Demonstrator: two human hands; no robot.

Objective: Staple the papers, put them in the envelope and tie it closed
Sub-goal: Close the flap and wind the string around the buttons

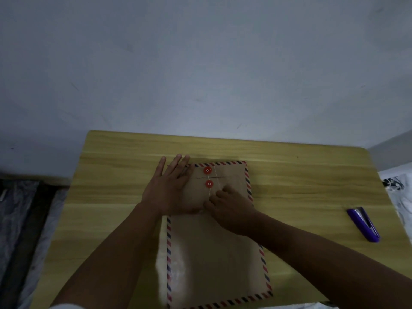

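A brown kraft-paper envelope with a red-and-blue striped airmail border [214, 259] lies flat in the middle of the light wooden table [301, 175], its long side running from the near edge toward the far edge. The flap at the far end is folded down, its edge showing as a thin dark line between two round red string-closure discs: the upper disc [207, 170] on the flap and the lower disc [209, 184] on the body just below it. A thin pale string [215, 175] runs from the far edge of the envelope down past the discs to the right hand.

The left hand [169, 190] rests flat and open, palm down and fingers spread, over the left part of the envelope's upper end, its fingertips reaching past the far left corner of the envelope onto the table. The right hand [229, 206] lies just beside it on the envelope, below and to the right of the lower disc, fingers curled in and pinching the string between them. The two hands nearly touch at the thumbs.

No loose papers show on the table. A purple plastic stapler [363, 224] lies near the right edge of the table, well apart from the envelope.
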